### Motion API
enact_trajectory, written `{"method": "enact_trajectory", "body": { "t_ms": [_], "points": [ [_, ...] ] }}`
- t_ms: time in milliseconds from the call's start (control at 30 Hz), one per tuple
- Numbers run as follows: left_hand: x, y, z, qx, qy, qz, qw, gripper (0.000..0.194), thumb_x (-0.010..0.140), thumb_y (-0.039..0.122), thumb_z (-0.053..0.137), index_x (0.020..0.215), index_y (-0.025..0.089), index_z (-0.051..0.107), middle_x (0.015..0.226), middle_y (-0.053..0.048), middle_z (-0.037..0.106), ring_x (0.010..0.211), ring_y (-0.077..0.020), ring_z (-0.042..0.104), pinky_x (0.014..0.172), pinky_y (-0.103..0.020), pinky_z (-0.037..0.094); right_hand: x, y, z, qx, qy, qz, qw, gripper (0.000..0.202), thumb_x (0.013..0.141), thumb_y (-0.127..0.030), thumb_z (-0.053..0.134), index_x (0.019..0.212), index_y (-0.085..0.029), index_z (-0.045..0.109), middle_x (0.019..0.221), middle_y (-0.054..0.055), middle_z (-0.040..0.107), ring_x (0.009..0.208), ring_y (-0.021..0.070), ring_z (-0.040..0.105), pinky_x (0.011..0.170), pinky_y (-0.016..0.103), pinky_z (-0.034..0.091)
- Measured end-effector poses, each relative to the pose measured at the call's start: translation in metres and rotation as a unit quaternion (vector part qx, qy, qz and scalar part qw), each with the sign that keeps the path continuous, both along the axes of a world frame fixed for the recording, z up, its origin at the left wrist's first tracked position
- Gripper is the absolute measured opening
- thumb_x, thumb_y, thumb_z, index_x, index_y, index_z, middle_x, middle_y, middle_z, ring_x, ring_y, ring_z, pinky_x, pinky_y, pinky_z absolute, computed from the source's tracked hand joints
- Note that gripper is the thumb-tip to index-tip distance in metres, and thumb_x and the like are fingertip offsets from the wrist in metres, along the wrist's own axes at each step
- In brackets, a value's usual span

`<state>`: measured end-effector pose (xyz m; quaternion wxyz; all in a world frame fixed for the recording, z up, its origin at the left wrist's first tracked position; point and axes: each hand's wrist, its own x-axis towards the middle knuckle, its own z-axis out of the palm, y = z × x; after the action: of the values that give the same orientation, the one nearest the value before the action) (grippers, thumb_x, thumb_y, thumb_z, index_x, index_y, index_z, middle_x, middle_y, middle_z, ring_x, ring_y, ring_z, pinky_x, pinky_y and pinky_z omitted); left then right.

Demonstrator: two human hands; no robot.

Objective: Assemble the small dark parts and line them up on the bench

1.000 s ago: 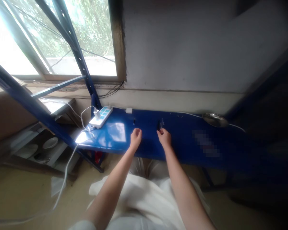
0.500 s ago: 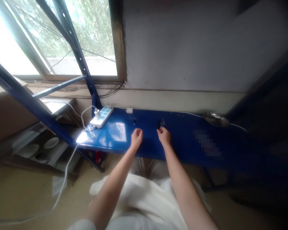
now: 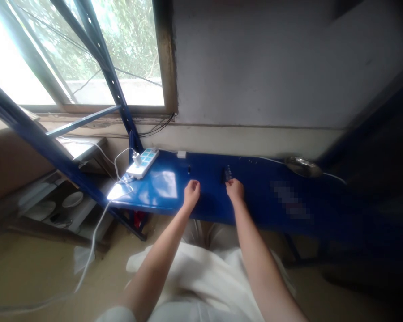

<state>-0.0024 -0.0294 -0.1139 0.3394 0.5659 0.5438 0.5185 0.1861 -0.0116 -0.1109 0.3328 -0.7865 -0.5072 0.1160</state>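
My left hand point(image 3: 192, 193) is over the blue table point(image 3: 208, 205), its fingers curled together. What it may hold is too small to make out. Just beyond it lies a small dark cylinder-like piece point(image 3: 189, 170). To the right, my right hand point(image 3: 235, 190) has thumb and fingers pinched at the near end of a small dark item with a row of clear bits point(image 3: 227, 173). Its kind is too small to tell, and the fingertips hide whatever is between them.
A white power strip point(image 3: 143, 163) with a plugged-in charger stands at the table's left end. A white adapter point(image 3: 181, 154) lies along the back edge. Several tiny pieces point(image 3: 251, 161) are scattered toward the back. A shiny metal dish point(image 3: 302, 166) stands at the right, by a white cable.
My right hand has shifted slightly to the right, uncovering more of the small dark item and its clear bits. The left hand has stayed nearly still.
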Motion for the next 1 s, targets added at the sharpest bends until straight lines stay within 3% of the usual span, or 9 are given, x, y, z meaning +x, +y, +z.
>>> {"method": "enact_trajectory", "body": {
  "t_ms": [267,433,533,700,833,1000],
  "points": [
    [-0.002,0.002,-0.002,0.001,-0.053,0.041,0.998,0.017,0.081,0.029,0.049,0.091,0.018,0.055,0.069,-0.001,0.056,0.063,-0.0116,0.054,0.060,-0.023,0.045,0.003,0.004,-0.009,0.053,0.005,-0.026,0.998,0.011,0.070,-0.024,0.058,0.073,-0.016,0.066,0.070,0.009,0.068,0.066,0.0186,0.062,0.059,0.026,0.043],
    [-0.019,0.020,0.010,0.003,-0.051,0.116,0.992,0.024,0.082,0.022,0.044,0.105,0.017,0.048,0.073,-0.001,0.056,0.065,-0.0121,0.055,0.066,-0.026,0.046,0.006,0.007,-0.008,0.031,-0.003,-0.024,0.999,0.013,0.068,-0.023,0.059,0.074,-0.016,0.068,0.073,0.011,0.068,0.070,0.0203,0.064,0.060,0.027,0.045],
    [-0.029,0.038,0.025,0.008,0.037,0.118,0.992,0.033,0.082,0.020,0.044,0.115,0.015,0.045,0.085,-0.007,0.059,0.078,-0.0166,0.057,0.076,-0.031,0.045,0.008,0.008,-0.004,-0.003,0.001,-0.010,1.000,0.012,0.066,-0.022,0.061,0.075,-0.015,0.067,0.076,0.011,0.069,0.072,0.0217,0.065,0.062,0.028,0.046],
    [-0.036,0.062,0.043,0.068,0.270,0.032,0.960,0.046,0.085,0.019,0.040,0.130,0.015,0.038,0.113,-0.017,0.054,0.102,-0.0247,0.054,0.088,-0.035,0.040,0.015,0.004,0.005,-0.040,0.005,0.005,0.999,0.015,0.058,-0.024,0.069,0.069,-0.015,0.065,0.070,0.010,0.067,0.070,0.0232,0.065,0.058,0.028,0.046],
    [-0.039,0.073,0.043,0.023,0.403,-0.032,0.914,0.048,0.088,0.022,0.036,0.136,0.020,0.033,0.110,-0.016,0.052,0.094,-0.0245,0.057,0.081,-0.033,0.042,0.020,-0.006,0.012,-0.021,0.013,0.024,0.999,0.021,0.054,-0.031,0.073,0.065,-0.016,0.064,0.064,0.008,0.066,0.063,0.0214,0.064,0.055,0.028,0.046],
    [-0.043,0.084,0.038,0.004,0.457,-0.063,0.887,0.049,0.084,0.013,0.037,0.133,0.023,0.039,0.108,-0.014,0.054,0.091,-0.0239,0.058,0.079,-0.033,0.043,0.016,-0.022,0.031,-0.021,0.069,0.062,0.995,0.024,0.061,-0.037,0.068,0.073,-0.016,0.066,0.065,0.008,0.067,0.056,0.0191,0.062,0.054,0.028,0.046]
  ]
}}
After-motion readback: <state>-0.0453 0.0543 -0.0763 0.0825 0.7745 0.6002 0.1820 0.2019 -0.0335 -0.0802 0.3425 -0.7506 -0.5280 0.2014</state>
